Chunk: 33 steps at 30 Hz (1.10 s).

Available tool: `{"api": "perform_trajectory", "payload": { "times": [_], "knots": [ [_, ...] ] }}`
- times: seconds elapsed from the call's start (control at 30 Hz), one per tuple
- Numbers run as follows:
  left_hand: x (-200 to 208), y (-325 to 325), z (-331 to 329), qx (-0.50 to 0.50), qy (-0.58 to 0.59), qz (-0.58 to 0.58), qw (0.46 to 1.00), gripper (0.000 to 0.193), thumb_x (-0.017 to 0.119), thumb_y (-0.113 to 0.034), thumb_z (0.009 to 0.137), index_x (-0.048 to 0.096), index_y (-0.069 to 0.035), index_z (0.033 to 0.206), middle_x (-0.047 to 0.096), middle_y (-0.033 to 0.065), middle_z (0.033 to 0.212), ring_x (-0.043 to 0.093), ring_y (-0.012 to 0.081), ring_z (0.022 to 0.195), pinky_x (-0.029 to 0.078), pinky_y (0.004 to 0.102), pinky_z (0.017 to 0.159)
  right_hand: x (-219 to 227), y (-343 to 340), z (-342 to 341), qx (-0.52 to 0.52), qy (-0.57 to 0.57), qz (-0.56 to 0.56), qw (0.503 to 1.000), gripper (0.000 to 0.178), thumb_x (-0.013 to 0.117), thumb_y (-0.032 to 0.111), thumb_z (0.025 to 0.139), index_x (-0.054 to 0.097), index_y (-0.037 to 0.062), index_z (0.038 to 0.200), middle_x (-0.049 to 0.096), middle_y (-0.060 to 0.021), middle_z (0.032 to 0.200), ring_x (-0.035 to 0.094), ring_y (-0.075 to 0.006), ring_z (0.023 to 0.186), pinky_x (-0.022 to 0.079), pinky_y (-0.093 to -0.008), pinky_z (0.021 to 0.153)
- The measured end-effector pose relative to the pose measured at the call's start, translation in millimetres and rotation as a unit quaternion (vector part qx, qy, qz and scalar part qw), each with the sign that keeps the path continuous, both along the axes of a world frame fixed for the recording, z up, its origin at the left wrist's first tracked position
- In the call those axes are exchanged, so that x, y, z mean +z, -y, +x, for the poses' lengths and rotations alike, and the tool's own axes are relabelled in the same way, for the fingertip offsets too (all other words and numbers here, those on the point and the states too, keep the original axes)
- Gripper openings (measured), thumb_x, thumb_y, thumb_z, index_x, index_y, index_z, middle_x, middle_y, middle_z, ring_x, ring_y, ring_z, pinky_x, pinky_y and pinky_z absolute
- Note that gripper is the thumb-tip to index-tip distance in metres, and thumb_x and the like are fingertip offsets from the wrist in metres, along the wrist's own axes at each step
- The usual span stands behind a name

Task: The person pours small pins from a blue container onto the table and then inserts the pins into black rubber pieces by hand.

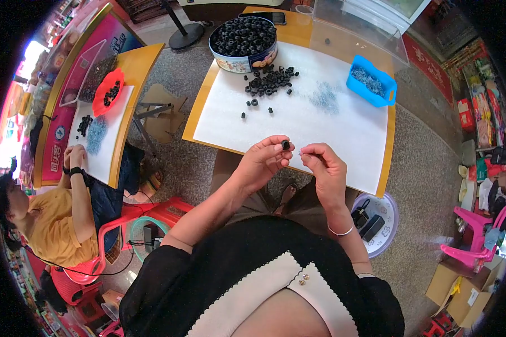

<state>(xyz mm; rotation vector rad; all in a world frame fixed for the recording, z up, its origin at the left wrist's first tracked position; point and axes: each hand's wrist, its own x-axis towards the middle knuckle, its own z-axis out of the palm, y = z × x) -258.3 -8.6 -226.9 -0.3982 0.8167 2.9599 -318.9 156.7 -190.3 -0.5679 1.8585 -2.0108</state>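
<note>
White-topped table [236,121], small black piece [285,145] gripped in left hand [262,161], right hand [326,168] just beside it, pinched closed, contents unclear

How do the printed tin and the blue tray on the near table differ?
The printed tin is round; the blue tray is oblong. The tin looks larger, the tray smaller. The tin holds heaped black pieces; the tray, fine bluish bits. Both stand open on the table.

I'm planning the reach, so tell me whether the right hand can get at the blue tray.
Probably yes: between the right hand and the blue tray lies mostly bare white sheet, with the bluish pile off to the left.
</note>
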Motion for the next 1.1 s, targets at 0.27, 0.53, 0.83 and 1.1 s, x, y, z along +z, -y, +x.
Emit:
{"api": "perform_trajectory", "payload": {
  "times": [0.27, 0.53, 0.83, 1.1],
  "knots": [
    [-4, -4, 1, -0.028, -0.012, 0.075, 0.997, 0.026, 0.061, -0.012, 0.088, 0.054, -0.002, 0.110, 0.062, 0.0088, 0.096, 0.060, 0.0137, 0.083, 0.051, 0.0235, 0.071, 6, 4, 0, -0.004, 0.082, -0.027, 0.996, 0.009, 0.059, -0.002, 0.086, 0.062, -0.0013, 0.094, 0.061, -0.0021, 0.088, 0.057, -0.0088, 0.083, 0.047, -0.0221, 0.076],
    [0, -6, 1, -0.029, 0.015, 0.006, 0.999, 0.023, 0.062, -0.007, 0.087, 0.059, 0.000, 0.108, 0.064, 0.0070, 0.091, 0.062, 0.0134, 0.078, 0.052, 0.0241, 0.069, -4, 8, -3, 0.002, -0.073, 0.029, 0.997, 0.007, 0.061, 0.002, 0.084, 0.062, 0.0000, 0.091, 0.061, -0.0038, 0.088, 0.057, -0.0107, 0.079, 0.046, -0.0232, 0.072],
    [2, -3, 4, -0.007, 0.020, -0.094, 0.995, 0.020, 0.060, -0.004, 0.087, 0.061, 0.003, 0.106, 0.064, 0.0092, 0.093, 0.062, 0.0157, 0.080, 0.051, 0.0265, 0.070, 11, 14, -1, 0.031, -0.114, 0.147, 0.982, 0.011, 0.062, 0.003, 0.082, 0.059, -0.0001, 0.092, 0.061, -0.0068, 0.084, 0.057, -0.0130, 0.075, 0.047, -0.0259, 0.068],
    [-16, 15, 3, -0.009, 0.016, 0.066, 0.998, 0.024, 0.057, -0.006, 0.089, 0.055, 0.003, 0.111, 0.063, 0.0103, 0.094, 0.061, 0.0153, 0.080, 0.052, 0.0243, 0.071, -4, 46, -51, 0.096, -0.008, 0.078, 0.992, 0.016, 0.065, 0.014, 0.082, 0.058, 0.0009, 0.089, 0.060, -0.0078, 0.082, 0.057, -0.0150, 0.072, 0.046, -0.0262, 0.068]
  ]
}}
